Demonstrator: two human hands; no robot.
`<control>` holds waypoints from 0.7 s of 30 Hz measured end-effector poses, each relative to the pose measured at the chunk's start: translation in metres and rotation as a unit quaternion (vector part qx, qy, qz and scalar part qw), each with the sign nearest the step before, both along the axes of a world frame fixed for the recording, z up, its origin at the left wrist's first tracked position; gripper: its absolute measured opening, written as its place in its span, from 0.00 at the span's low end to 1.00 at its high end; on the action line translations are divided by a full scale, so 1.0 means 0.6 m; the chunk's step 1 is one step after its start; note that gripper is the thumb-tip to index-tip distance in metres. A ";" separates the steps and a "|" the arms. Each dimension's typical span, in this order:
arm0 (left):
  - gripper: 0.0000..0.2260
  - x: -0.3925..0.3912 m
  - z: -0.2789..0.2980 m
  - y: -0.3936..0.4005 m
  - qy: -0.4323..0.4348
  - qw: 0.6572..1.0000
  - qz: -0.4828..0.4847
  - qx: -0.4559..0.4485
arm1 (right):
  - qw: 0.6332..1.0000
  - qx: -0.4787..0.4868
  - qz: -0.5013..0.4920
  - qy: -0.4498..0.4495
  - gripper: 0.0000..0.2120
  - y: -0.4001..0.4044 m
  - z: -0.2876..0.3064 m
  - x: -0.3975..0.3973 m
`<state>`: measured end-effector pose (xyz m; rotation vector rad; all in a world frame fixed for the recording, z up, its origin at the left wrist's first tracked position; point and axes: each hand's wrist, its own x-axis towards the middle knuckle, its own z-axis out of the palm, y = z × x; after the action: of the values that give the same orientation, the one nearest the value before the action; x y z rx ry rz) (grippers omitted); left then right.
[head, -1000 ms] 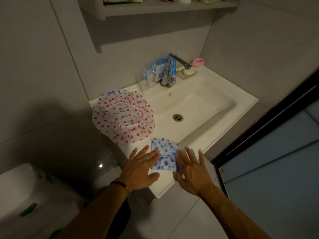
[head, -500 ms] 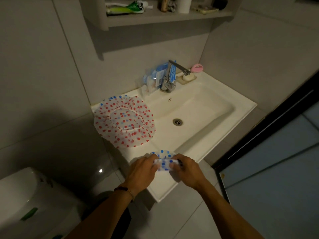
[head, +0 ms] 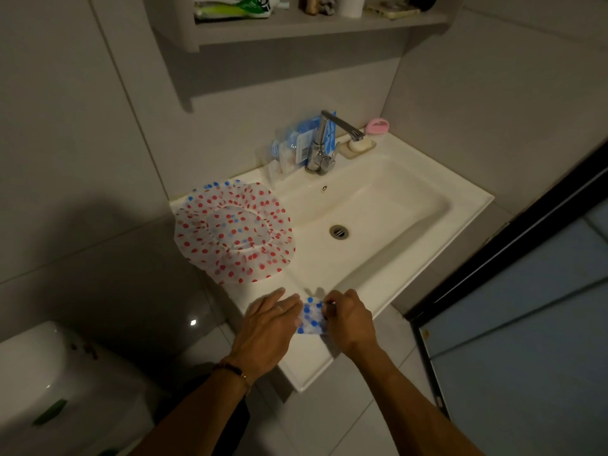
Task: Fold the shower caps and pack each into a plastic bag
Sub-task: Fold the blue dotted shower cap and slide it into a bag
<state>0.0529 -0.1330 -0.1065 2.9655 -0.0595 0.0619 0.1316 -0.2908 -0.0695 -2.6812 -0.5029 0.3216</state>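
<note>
A small folded blue-dotted shower cap (head: 311,315) lies on the near rim of the white sink (head: 411,274), between my two hands. My left hand (head: 268,327) lies flat on its left part, fingers straight. My right hand (head: 348,319) pinches its right edge with curled fingers. A red-dotted shower cap (head: 233,232) lies spread open on the sink's left rim, with another blue-dotted cap partly showing beneath it. Plastic bags with blue packaging (head: 296,149) stand behind the tap.
A chrome tap (head: 324,149) stands at the sink's back, with a soap dish (head: 358,146) and a pink brush (head: 378,125) to its right. A wall shelf (head: 312,24) holds toiletries. A toilet (head: 39,383) is at the lower left, a dark door frame (head: 493,255) at the right.
The blue-dotted cap was a wider flat square under my open hands; both hands folded it smaller. Now my left hand lies flat on it and my right pinches its edge.
</note>
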 end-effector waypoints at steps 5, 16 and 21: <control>0.25 -0.005 -0.009 0.016 0.023 0.999 -0.019 0.029 | 0.979 -0.110 0.107 -0.131 0.24 -0.002 -0.022 -0.029; 0.28 -0.002 -0.007 0.019 0.032 0.999 -0.011 0.004 | 0.966 -0.166 0.188 -0.058 0.26 -0.057 -0.043 0.000; 0.30 -0.003 0.006 0.014 0.036 0.999 0.001 -0.003 | 0.969 -0.165 0.176 -0.056 0.43 -0.103 -0.013 0.007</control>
<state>0.0508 -0.1248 -0.1030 2.9582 -0.0471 -0.0431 0.1359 -0.3525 -0.0773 -2.9329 -1.0508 0.3817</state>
